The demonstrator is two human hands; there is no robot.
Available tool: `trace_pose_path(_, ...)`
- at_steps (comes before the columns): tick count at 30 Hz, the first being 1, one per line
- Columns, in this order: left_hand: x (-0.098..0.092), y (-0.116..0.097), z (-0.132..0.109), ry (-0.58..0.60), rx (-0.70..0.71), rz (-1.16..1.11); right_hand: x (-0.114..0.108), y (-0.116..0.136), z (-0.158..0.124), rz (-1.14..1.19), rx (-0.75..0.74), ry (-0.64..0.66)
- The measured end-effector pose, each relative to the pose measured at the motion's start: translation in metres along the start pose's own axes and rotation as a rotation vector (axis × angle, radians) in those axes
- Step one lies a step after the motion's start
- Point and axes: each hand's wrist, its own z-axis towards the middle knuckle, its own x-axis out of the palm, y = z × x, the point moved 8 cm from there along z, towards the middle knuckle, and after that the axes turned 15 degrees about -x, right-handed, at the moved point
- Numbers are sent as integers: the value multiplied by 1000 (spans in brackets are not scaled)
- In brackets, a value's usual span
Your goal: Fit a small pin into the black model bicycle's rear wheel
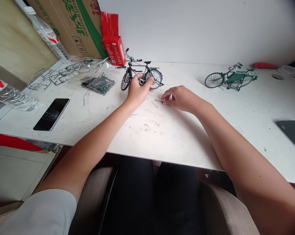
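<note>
Two holds: in the left hand (pixel 139 88), clamped low on the black model bicycle (pixel 146 67), roughly upright over the middle of the white tabletop (pixel 147 137); in the right hand (pixel 179 98), thumb and fingertips together on a thin dark rod (pixel 158 100). Looks light and stiff, likely fragile at spokes and handlebar; best held by the frame. Nearby, loose thin pieces (pixel 154 104); leftward, bagged green parts (pixel 100 84); well apart on the right, a green model bicycle (pixel 236 77).

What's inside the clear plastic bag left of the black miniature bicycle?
Through the clear plastic bag, a dark green spoked wheel and other green parts show. Whatever lies beneath them is covered.
</note>
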Motion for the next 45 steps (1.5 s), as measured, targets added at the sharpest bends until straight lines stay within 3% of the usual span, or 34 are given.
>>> trace_pose_path(9,-7,-3,6,-22,-2,16,7,7,3,-232,-34,32)
trace_pose_path(14,-10,1,14,-24,23,-3,-2,3,3,-209,-143,-125)
trace_pose_path(18,-11,3,16,-26,27,-37,-2,-11,1,-42,-93,-212)
trace_pose_path(27,-17,1,20,-45,10,-73,6,15,6,-10,-131,-177)
trace_pose_path(33,-22,4,26,-70,-3,-100,16,12,3,98,-67,35)
trace_pose_path(39,-20,3,25,-58,-11,-110,16,16,3,110,-61,-25)
trace_pose_path(45,-20,2,24,-47,0,-117,17,22,6,-60,-85,-111)
